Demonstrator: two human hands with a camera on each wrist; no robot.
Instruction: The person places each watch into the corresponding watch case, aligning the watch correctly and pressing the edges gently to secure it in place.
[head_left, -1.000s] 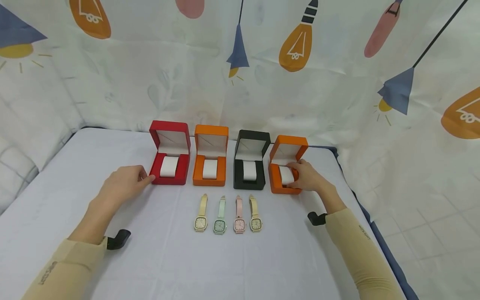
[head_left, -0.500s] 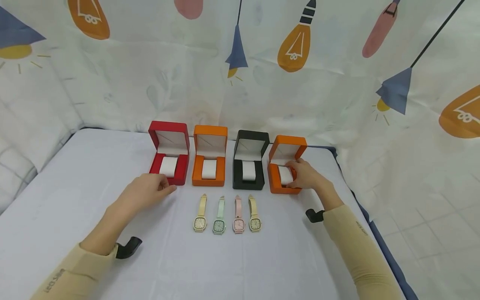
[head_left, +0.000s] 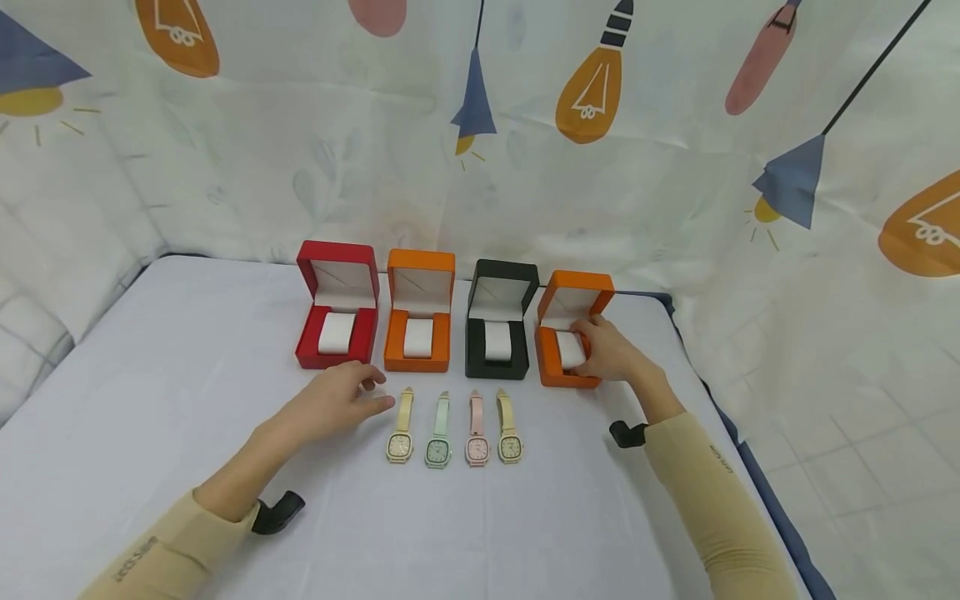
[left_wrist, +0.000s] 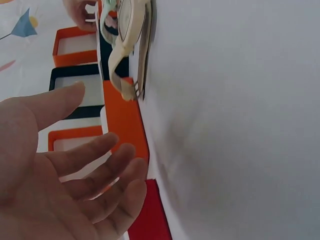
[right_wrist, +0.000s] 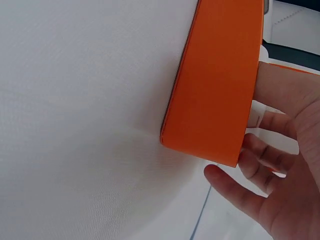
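Observation:
My left hand [head_left: 333, 407] hovers with loosely bent fingers just left of the leftmost yellow watch [head_left: 401, 433], apart from it. In the left wrist view nothing lies between its thumb and fingers. To the right a mint green watch [head_left: 438, 440], a pink watch [head_left: 477, 437] and a second yellow watch [head_left: 510, 437] lie in the same row. At the far right, my right hand [head_left: 613, 352] reaches into the rightmost orange watch box [head_left: 551, 362]. Its thumb and fingers grip the white watch cushion [head_left: 570, 350]; the box's front wall [right_wrist: 215, 90] hides part of the grip.
A red watch box [head_left: 315, 343], another orange watch box [head_left: 397, 342] and a black watch box [head_left: 476, 346] stand with lids raised, each holding a white cushion. A patterned curtain [head_left: 300, 150] hangs behind the white-covered table [head_left: 420, 542].
My left hand has moved right and toward me, from the red box's left corner to beside the leftmost yellow watch. My right hand stays at the rightmost orange box.

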